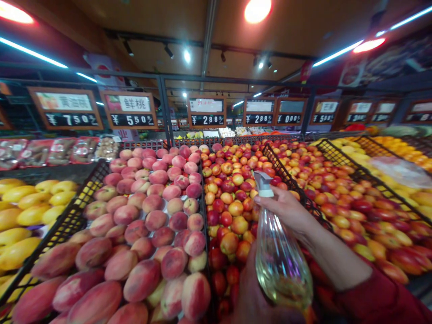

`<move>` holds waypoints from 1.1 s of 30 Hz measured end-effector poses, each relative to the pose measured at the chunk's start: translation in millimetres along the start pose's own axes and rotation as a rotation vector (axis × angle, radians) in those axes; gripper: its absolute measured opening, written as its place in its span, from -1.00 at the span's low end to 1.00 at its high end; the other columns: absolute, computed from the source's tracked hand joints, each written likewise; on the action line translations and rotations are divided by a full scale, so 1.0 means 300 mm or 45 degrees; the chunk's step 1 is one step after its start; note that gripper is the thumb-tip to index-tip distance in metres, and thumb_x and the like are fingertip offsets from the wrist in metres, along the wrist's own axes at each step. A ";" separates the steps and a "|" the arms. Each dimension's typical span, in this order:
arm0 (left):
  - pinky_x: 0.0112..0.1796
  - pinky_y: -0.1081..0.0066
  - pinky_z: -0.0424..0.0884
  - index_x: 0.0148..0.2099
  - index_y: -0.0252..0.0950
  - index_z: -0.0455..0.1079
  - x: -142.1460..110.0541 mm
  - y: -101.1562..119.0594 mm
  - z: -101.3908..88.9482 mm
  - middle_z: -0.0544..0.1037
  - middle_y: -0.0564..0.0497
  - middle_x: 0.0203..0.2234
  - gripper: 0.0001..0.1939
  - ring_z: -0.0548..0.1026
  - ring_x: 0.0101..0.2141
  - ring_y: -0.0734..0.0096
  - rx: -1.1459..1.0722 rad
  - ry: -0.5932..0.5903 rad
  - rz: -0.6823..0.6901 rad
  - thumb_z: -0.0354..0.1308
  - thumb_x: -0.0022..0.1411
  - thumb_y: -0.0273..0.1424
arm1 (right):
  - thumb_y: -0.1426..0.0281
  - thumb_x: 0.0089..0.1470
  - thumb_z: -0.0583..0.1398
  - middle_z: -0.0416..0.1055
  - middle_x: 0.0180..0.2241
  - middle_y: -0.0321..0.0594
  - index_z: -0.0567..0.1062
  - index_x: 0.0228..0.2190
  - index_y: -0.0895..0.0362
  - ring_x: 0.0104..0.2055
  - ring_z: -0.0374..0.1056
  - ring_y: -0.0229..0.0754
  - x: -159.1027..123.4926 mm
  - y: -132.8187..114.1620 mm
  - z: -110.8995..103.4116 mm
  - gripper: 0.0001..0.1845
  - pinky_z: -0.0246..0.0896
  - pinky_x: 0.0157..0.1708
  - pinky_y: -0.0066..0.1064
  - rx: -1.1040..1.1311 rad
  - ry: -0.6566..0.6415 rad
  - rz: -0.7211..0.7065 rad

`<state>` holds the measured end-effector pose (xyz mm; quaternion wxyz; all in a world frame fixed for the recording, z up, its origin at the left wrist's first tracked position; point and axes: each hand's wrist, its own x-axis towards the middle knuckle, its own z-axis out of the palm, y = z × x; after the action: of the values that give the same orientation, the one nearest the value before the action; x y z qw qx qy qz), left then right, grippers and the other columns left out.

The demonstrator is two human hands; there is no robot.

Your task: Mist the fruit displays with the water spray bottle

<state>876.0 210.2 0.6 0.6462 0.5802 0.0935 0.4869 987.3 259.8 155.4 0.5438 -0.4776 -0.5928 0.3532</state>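
Note:
A transparent spray bottle with a grey spray head stands tilted over the nectarines, some pale yellow liquid in its lower part. My right hand, reaching in from the right in a red sleeve, is closed around its neck just below the head. Low in the picture, my left hand wraps the bottle's lower left side; it is dark and partly cut off by the bottom edge. Nectarines lie directly behind the bottle. Left of them are rows of pink peaches.
Black mesh dividers separate the fruit. Yellow fruit lies at far left, more nectarines at right. Packed trays sit at back left. Price signs hang from a metal rail above the display.

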 end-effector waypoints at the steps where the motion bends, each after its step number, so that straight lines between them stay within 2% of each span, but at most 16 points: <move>1: 0.05 -0.06 0.37 0.36 -0.12 -0.13 -0.001 -0.007 -0.004 0.35 -0.30 0.18 0.31 0.39 0.12 -0.30 -0.026 0.017 0.027 0.53 -0.36 -0.10 | 0.17 -0.22 0.38 0.40 -0.49 -0.29 0.51 -0.38 0.19 -0.46 0.25 -0.20 0.001 0.002 0.001 -0.60 0.10 -0.41 -0.37 0.004 -0.002 0.009; 5: -0.01 -0.03 0.41 0.32 -0.15 0.02 -0.005 -0.018 -0.008 0.40 -0.30 0.14 0.19 0.43 0.07 -0.28 -0.104 0.037 0.073 0.54 -0.34 -0.26 | 0.16 -0.23 0.38 0.42 -0.49 -0.29 0.52 -0.37 0.19 -0.45 0.28 -0.18 0.003 0.006 0.005 -0.59 0.13 -0.40 -0.37 0.030 -0.017 0.024; 7: -0.01 -0.02 0.41 0.31 -0.16 0.07 -0.003 -0.007 0.000 0.41 -0.30 0.12 0.17 0.43 0.08 -0.29 -0.126 0.025 0.078 0.55 -0.34 -0.28 | 0.16 -0.24 0.38 0.40 -0.50 -0.30 0.51 -0.38 0.18 -0.47 0.26 -0.20 0.001 0.005 0.005 -0.59 0.12 -0.43 -0.39 0.042 -0.020 0.024; 11: 0.13 -0.06 0.30 0.30 -0.15 0.10 0.009 0.036 0.024 0.30 -0.27 0.25 0.09 0.26 0.23 -0.35 -0.143 -0.013 0.109 0.52 -0.27 -0.24 | 0.16 -0.26 0.38 0.37 -0.52 -0.32 0.51 -0.39 0.17 -0.49 0.22 -0.21 -0.008 -0.001 0.000 -0.60 0.09 -0.47 -0.40 0.044 0.001 0.012; 13: 0.16 -0.06 0.25 0.29 -0.16 0.12 0.014 0.052 0.030 0.29 -0.26 0.26 0.05 0.24 0.25 -0.34 -0.138 -0.014 0.119 0.51 -0.23 -0.25 | 0.17 -0.26 0.38 0.38 -0.51 -0.31 0.51 -0.39 0.16 -0.47 0.23 -0.20 -0.012 -0.004 -0.002 -0.60 0.11 -0.45 -0.40 0.041 0.012 0.009; 19: 0.13 -0.05 0.32 0.34 -0.17 0.07 0.009 0.050 0.026 0.35 -0.27 0.23 0.13 0.32 0.20 -0.31 -0.148 -0.028 0.087 0.53 -0.26 -0.28 | 0.18 -0.25 0.39 0.42 -0.47 -0.30 0.52 -0.37 0.16 -0.42 0.29 -0.16 -0.009 -0.003 -0.005 -0.60 0.17 -0.37 -0.37 0.023 0.012 0.018; 23: 0.24 0.01 0.21 0.31 -0.11 0.14 0.002 0.041 0.023 0.28 -0.19 0.29 0.16 0.17 0.30 -0.30 -0.148 -0.002 0.088 0.57 -0.35 -0.30 | 0.18 -0.22 0.39 0.44 -0.46 -0.30 0.54 -0.34 0.18 -0.42 0.30 -0.16 -0.006 0.007 -0.008 -0.59 0.16 -0.36 -0.37 0.003 -0.013 0.027; 27: 0.08 -0.04 0.40 0.35 -0.10 0.06 0.003 0.043 0.019 0.37 -0.24 0.22 0.27 0.33 0.19 -0.37 -0.180 -0.025 0.043 0.59 -0.41 -0.23 | 0.18 -0.21 0.39 0.44 -0.46 -0.30 0.54 -0.34 0.18 -0.43 0.30 -0.17 -0.005 0.014 -0.008 -0.59 0.15 -0.37 -0.38 -0.002 -0.023 0.029; 31: 0.19 -0.03 0.28 0.33 -0.11 0.12 0.009 0.048 0.017 0.35 -0.22 0.23 0.26 0.27 0.23 -0.35 -0.171 -0.015 0.045 0.60 -0.46 -0.25 | 0.18 -0.22 0.39 0.44 -0.47 -0.30 0.54 -0.36 0.18 -0.44 0.31 -0.17 -0.004 0.016 -0.007 -0.60 0.15 -0.40 -0.39 -0.001 -0.024 0.026; 33: 0.17 -0.05 0.30 0.32 -0.11 0.14 0.006 0.044 0.017 0.36 -0.22 0.23 0.24 0.27 0.23 -0.36 -0.179 -0.023 0.035 0.60 -0.46 -0.24 | 0.17 -0.21 0.40 0.44 -0.47 -0.29 0.54 -0.36 0.18 -0.45 0.30 -0.17 -0.004 0.017 -0.007 -0.60 0.14 -0.43 -0.39 -0.002 -0.029 0.029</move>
<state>873.5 206.4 14.0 0.6793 0.5392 0.0453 0.4957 990.3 260.0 150.5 0.5325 -0.4807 -0.5938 0.3644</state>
